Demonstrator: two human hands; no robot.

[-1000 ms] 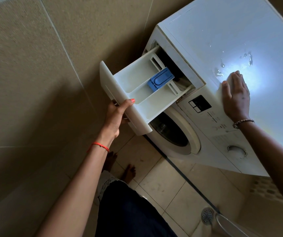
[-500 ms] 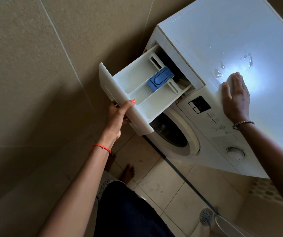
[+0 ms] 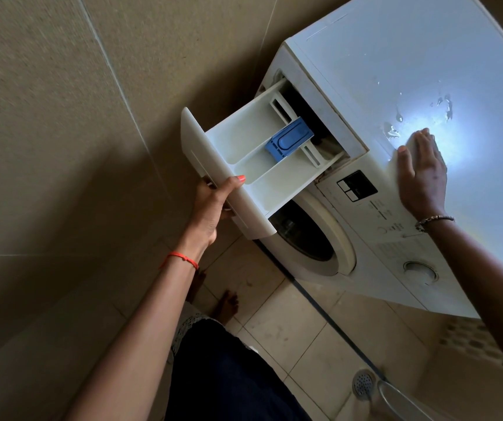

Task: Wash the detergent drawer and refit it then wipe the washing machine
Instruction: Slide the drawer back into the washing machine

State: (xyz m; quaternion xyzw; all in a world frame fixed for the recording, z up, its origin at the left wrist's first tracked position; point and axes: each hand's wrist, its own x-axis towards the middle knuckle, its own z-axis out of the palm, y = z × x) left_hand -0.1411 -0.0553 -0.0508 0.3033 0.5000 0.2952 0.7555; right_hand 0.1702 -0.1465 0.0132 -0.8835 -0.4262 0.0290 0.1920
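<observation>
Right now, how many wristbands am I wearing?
2: a red thread on the left wrist and a beaded bracelet on the right wrist. Both forearms are bare, so none looks hidden.

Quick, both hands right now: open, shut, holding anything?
Left hand: grips the detergent drawer by its front panel.
Right hand: open, fingers straight, flat on top of the washing machine.

A home washroom: tiled walls (image 3: pixel 46 117), floor drain (image 3: pixel 363 384), washing machine (image 3: pixel 411 71).
</observation>
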